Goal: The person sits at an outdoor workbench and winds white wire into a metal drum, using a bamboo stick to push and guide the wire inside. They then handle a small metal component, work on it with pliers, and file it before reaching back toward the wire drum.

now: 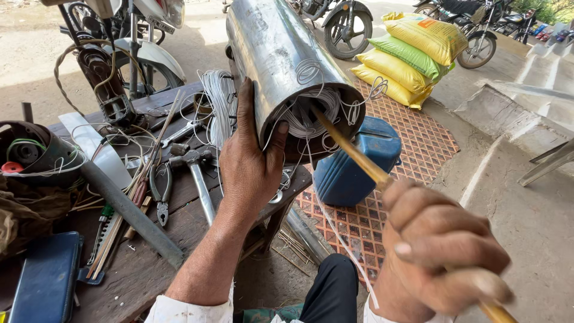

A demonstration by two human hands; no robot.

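Note:
A shiny steel cylinder (272,48) lies tilted over the table edge, its open end facing me with white wire coils (311,116) packed inside. My left hand (248,161) grips the cylinder's rim from the left, thumb on the edge. My right hand (445,251) is closed on a thin bamboo stick (353,152) whose far tip pokes into the coils. A loose white wire (341,239) hangs down from the cylinder's mouth past my knee.
The dark wooden table (179,221) carries a hammer (194,164), pliers (161,194), a grey pipe (128,209), a wire bundle (218,98) and a blue case (45,281). A blue jerrycan (353,167), stacked sacks (412,54) and parked motorcycles (344,24) stand beyond.

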